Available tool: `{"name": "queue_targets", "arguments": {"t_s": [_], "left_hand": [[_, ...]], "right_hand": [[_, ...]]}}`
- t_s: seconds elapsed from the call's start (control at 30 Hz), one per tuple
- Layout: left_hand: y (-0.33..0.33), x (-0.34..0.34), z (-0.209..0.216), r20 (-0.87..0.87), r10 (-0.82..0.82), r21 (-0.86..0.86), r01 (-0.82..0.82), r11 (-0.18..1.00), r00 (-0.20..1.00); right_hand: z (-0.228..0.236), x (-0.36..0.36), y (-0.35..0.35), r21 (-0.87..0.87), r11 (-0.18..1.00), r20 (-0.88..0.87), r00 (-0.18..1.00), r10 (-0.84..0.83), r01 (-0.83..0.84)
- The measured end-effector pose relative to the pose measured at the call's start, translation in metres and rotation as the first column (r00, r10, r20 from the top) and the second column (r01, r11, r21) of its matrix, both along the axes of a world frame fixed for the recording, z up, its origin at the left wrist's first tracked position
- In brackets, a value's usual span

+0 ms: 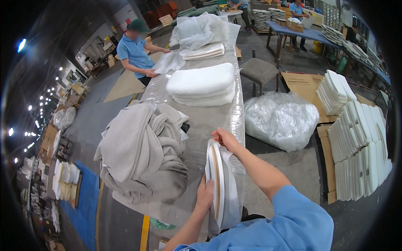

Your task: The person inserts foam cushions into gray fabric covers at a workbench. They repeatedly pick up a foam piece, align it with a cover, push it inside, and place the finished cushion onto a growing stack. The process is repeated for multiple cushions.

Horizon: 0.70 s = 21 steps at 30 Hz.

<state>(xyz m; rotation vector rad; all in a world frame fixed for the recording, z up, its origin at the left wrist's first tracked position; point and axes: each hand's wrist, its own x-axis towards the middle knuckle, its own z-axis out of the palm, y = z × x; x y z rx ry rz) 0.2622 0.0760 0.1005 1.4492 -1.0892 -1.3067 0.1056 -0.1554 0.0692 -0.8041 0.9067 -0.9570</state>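
Centrally, one layered cushion piece (218,188), white with a tan strip along its edge and grey cloth at its side; stands on edge at the near end of the table (205,119), towards that table's right edge.

Left hand (205,194): at the piece's left face, low down, fingers bent round it, gripping. Right hand (226,139): at the piece's upper end, fingers curled close together; whether cloth is pinched between them cannot be told.

Grey fabric covers (144,150), one large loose heap: on the table's near left part, beside the piece.

White pads (203,81), thick, stacked: midway along the table.

Folded white padding (204,52), flat: on the table, behind the stack.

Translucent wadding (199,31), crumpled pile: at the table's far end.

Co-worker (136,52), blue shirt, dark green cap: at the table's left side, both hands on a thin white sheet (169,62).

Chair (259,71), grey: right of the table.

Clear plastic bag (280,119), bulging, pale contents: on the floor, right of the table.

White cushions (360,142), in tall stacks, with brown cardboard (303,90) alongside: farther right of the table.
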Motion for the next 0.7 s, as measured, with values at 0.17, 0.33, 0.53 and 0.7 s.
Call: {"name": "queue_targets", "arguments": {"t_s": [0.17, 0.33, 0.53, 0.7], "left_hand": [[-0.049, 0.008, -0.006, -0.337, -0.033, 0.090, 0.067, 0.994, 0.941], [-0.125, 0.011, -0.029, -0.571, 0.087, 0.132, -0.013, 0.991, 0.816], [-0.212, 0.031, -0.108, -0.348, 0.076, 0.032, -0.069, 0.997, 0.935], [-0.242, -0.014, -0.101, -0.384, -0.074, -0.092, 0.041, 0.995, 0.920]], "right_hand": [[0.007, -0.009, -0.040, 0.091, 0.979, -0.230, 0.953, 0.196, -0.180], [-0.002, 0.003, -0.044, 0.152, 0.976, -0.217, 0.958, 0.187, -0.157], [0.005, 0.047, -0.040, 0.237, 0.968, -0.160, 0.979, 0.127, -0.087], [-0.029, 0.037, -0.035, 0.080, 0.996, -0.212, 0.977, -0.021, 0.038]]}}
